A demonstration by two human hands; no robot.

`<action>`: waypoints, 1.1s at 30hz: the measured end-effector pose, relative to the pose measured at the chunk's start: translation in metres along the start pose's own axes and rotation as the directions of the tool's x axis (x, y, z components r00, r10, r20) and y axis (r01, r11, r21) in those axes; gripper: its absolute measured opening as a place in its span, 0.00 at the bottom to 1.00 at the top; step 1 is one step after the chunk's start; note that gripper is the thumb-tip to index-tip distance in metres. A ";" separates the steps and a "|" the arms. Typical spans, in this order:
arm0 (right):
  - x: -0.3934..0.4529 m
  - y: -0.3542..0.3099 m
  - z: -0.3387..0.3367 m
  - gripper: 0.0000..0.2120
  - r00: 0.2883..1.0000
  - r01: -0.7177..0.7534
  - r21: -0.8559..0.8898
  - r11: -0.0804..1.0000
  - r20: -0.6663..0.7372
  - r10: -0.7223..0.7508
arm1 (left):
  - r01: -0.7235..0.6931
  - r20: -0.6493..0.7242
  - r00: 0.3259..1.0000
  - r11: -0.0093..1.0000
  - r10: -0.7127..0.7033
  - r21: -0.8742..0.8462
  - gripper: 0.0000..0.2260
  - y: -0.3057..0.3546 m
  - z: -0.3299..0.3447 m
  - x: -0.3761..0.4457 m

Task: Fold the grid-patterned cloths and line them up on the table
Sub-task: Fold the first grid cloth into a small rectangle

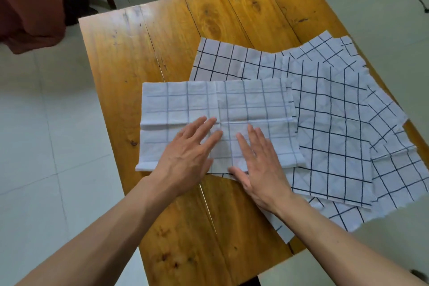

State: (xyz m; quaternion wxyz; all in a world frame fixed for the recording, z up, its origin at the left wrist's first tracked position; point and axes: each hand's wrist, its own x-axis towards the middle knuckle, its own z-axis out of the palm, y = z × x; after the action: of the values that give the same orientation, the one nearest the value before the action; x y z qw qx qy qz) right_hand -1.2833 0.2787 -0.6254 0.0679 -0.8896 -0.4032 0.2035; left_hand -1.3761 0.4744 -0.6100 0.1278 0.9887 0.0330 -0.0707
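Pressing flat, the left hand and right hand lie side by side, fingers spread and clamped on nothing, palms down on the near half of the top cloth. That cloth sits pale side up near the worktop's middle, overlapping a fanned pile of unfolded cloths toward the right edge, some overhanging it. Judged step: smoothing before the first fold. The next move likely calls for pinching the two near corners and carrying them to the far edge.
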 end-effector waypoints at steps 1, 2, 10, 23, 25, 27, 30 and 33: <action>-0.002 0.001 0.001 0.38 1.000 -0.011 0.001 1.000 0.003 0.011 | -0.015 -0.019 1.000 0.999 0.014 -0.039 0.27 0.003 0.005 -0.001; -0.004 0.003 0.001 0.37 1.000 -0.021 0.004 1.000 0.004 0.021 | -0.018 -0.037 0.999 0.998 0.015 -0.065 0.26 0.006 0.009 -0.003; -0.029 0.034 -0.009 0.31 0.979 -0.200 0.019 0.980 -0.019 0.201 | 0.060 0.000 0.998 0.990 -0.061 -0.125 0.27 0.008 0.010 -0.008; -0.036 0.044 -0.032 0.35 0.967 -0.186 0.059 0.981 -0.166 0.193 | 0.135 0.047 0.990 0.986 -0.131 -0.101 0.28 0.016 0.010 -0.009; -0.030 0.022 -0.035 0.30 0.987 -0.058 0.098 0.993 -0.144 0.072 | 0.143 0.045 0.989 0.986 -0.139 -0.088 0.28 0.017 0.011 -0.010; -0.023 0.000 -0.034 0.27 0.994 0.056 0.162 0.985 -0.103 -0.039 | 0.152 0.038 0.988 0.986 -0.149 -0.068 0.29 0.019 0.012 -0.011; -0.015 -0.025 -0.022 0.27 0.990 0.130 0.257 0.958 -0.082 -0.112 | 0.166 0.022 0.986 0.984 -0.165 -0.062 0.29 0.023 0.014 -0.012; -0.013 -0.040 -0.008 0.27 0.993 0.111 0.302 0.947 -0.064 -0.096 | 0.172 0.003 0.985 0.982 -0.172 -0.076 0.29 0.024 0.017 -0.014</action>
State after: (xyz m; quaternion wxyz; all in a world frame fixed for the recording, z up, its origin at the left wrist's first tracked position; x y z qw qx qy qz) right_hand -1.3151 0.2963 -0.6025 0.2244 -0.8508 -0.4113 0.2378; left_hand -1.3904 0.4467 -0.6182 0.1589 0.9767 0.1211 -0.0784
